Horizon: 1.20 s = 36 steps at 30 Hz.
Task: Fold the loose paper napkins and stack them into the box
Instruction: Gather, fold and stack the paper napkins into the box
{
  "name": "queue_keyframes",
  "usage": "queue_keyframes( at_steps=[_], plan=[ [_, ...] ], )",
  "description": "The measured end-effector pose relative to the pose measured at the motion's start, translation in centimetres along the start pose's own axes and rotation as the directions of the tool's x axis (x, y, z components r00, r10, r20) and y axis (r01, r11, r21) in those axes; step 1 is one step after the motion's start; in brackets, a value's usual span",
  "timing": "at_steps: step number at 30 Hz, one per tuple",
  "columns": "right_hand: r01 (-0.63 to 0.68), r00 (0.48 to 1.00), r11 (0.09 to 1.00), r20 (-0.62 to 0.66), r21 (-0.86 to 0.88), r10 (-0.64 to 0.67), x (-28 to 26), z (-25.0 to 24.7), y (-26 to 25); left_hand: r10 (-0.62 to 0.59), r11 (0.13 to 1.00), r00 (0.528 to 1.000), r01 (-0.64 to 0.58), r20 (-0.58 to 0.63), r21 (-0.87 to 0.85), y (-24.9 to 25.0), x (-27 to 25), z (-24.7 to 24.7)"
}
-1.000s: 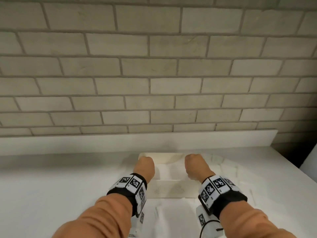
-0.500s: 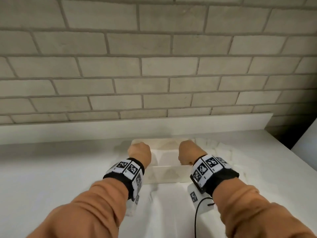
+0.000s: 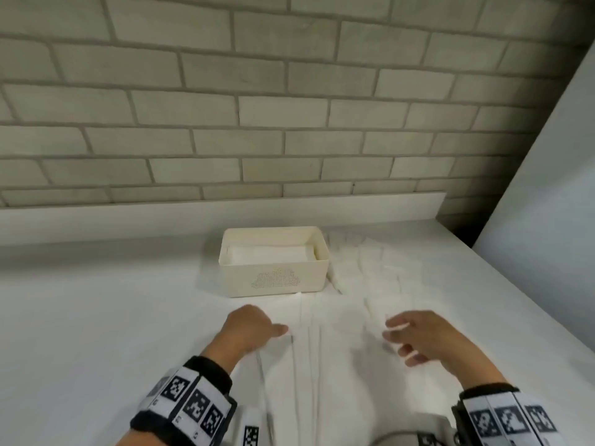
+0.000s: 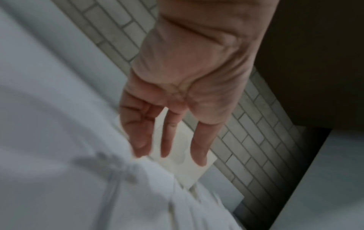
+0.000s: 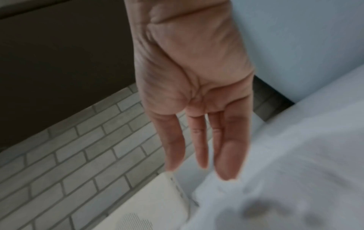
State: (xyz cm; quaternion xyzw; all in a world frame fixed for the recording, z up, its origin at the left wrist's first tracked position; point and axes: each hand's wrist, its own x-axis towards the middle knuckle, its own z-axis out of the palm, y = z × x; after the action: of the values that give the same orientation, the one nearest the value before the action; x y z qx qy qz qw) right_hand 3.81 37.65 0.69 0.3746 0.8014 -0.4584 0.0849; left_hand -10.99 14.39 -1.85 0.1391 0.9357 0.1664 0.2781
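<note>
Because the napkins [image 3: 322, 349] on the desk [image 3: 96, 317] at 6 o'clock of the box [image 3: 273, 278] look thin, limp and tearable, both empty, loosely spread hands, left [image 3: 248, 329] and right [image 3: 428, 336], should pinch corners lightly.

Your box [image 3: 275, 278]: cream plastic, open top, cloud of small perforations on near wall, upright on white counter close to back ledge. Inside it, folded napkins [image 3: 272, 254] lie flat, white, below rim. Your loose napkins [image 3: 363, 268]: white, crumpled and overlapping, spread on counter from just right of box toward you; nearest sheet [image 3: 322, 358] lies flat, long creases running front to back. Edges hard to separate against white surface.
</note>
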Motion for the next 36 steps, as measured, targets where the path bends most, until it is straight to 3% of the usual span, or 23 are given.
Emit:
queue_keyframes(
  at_steps=[2,6,9,13,17,24,29,36],
  plan=[
    [-0.083,0.996,0.996,-0.031,-0.023,0.082,-0.7,1.1,2.8,-0.080,0.997,0.996,0.079,0.043,0.005,-0.7,-0.5,1.9],
    [-0.129,0.981,0.990,-0.150,-0.060,0.119,-1.6,3.6,5.4,-0.157,0.960,0.987,0.157,0.022,-0.232,-1.1,-1.4,4.0],
    [-0.098,0.984,0.986,-0.161,-0.138,0.075,-2.0,5.2,5.6,-0.167,0.912,0.986,0.155,0.000,-0.380,-0.8,-2.0,4.5],
    [-0.039,0.991,0.966,-0.135,-0.254,0.004,-2.6,6.9,4.8,-0.142,0.881,0.990,0.133,0.013,-0.454,-0.6,-2.3,5.1],
    [0.053,0.992,0.957,-0.098,-0.285,-0.084,-2.9,8.6,3.9,-0.127,0.857,0.989,0.069,-0.080,-0.511,-0.7,-2.8,5.7],
    [0.134,0.987,0.929,-0.042,-0.344,-0.157,-3.5,11.4,2.7,0.085,0.840,0.995,-0.104,-0.059,-0.533,0.4,-4.6,8.3],
    [0.186,0.978,0.910,-0.018,-0.370,-0.207,-3.8,12.2,2.2,0.100,0.887,0.983,-0.157,-0.152,-0.434,1.4,-4.7,9.0],
    [0.187,0.982,0.923,0.044,-0.337,-0.182,-4.4,12.1,1.2,0.086,0.927,0.987,-0.128,-0.133,-0.353,2.2,-4.5,9.3]
  ],
)
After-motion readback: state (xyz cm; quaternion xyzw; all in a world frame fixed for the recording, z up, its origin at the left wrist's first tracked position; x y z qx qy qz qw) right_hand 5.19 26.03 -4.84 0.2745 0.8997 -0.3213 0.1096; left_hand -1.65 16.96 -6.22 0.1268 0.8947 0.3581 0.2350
